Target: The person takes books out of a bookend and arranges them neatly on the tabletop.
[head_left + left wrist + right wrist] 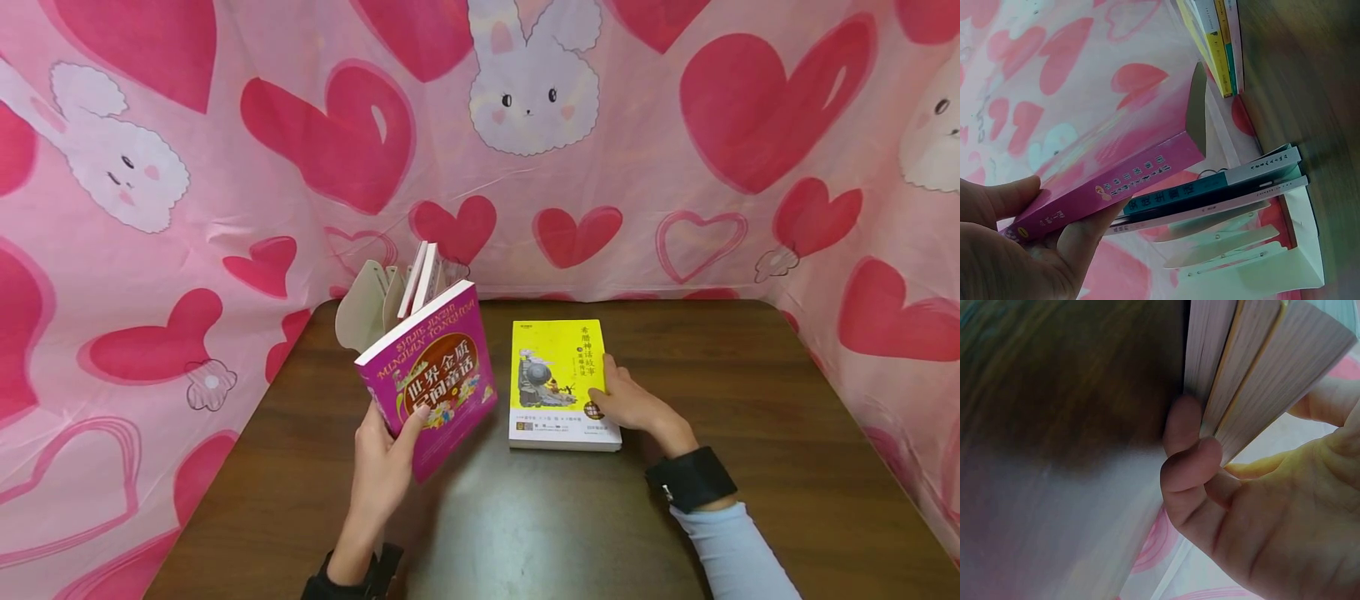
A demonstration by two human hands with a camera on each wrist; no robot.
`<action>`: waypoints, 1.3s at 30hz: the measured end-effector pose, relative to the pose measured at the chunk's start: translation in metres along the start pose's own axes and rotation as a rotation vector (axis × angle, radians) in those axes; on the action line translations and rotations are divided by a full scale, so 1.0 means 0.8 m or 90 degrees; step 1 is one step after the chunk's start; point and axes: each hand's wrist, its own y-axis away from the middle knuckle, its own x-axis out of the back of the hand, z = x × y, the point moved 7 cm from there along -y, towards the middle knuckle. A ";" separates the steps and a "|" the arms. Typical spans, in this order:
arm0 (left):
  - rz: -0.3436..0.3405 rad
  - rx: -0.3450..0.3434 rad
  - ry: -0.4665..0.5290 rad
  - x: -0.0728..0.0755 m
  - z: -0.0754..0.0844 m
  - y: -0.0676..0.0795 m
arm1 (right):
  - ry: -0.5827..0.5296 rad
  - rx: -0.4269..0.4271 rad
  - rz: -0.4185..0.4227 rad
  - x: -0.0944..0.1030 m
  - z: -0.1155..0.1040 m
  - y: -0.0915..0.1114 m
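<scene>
My left hand [384, 467] holds a thick magenta book [461, 387] tilted above the table, thumb on its front cover and fingers behind. Its spine faces the camera in the left wrist view. To the right, a yellow-and-white book [551, 358] lies on top of a small stack. My right hand [637, 404] grips that stack at its right side, thumb on the top cover. In the right wrist view, curled fingers [1192, 465] reach round the lower edge of the stacked books [1291, 369]. Behind the magenta book stands a pale book rack [362, 312], partly hidden.
Two thin books [422, 279] stand upright in the rack, beside its dividers [1222, 247]. All this is on a dark brown wooden table [720, 350]. A pink curtain [630, 150] with hearts and rabbits hangs round the back and sides.
</scene>
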 end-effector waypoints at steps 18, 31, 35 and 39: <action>0.013 -0.026 0.038 -0.009 -0.002 -0.011 | 0.015 -0.008 0.010 0.003 0.000 0.003; 0.009 -0.038 0.052 -0.014 -0.002 -0.020 | 0.076 0.030 0.157 0.025 -0.018 0.003; 0.004 -0.036 0.059 -0.015 0.000 -0.022 | 0.052 0.078 0.196 0.027 -0.034 0.004; -0.005 -0.032 0.070 -0.017 0.000 -0.024 | 0.005 0.143 0.213 0.024 -0.051 0.004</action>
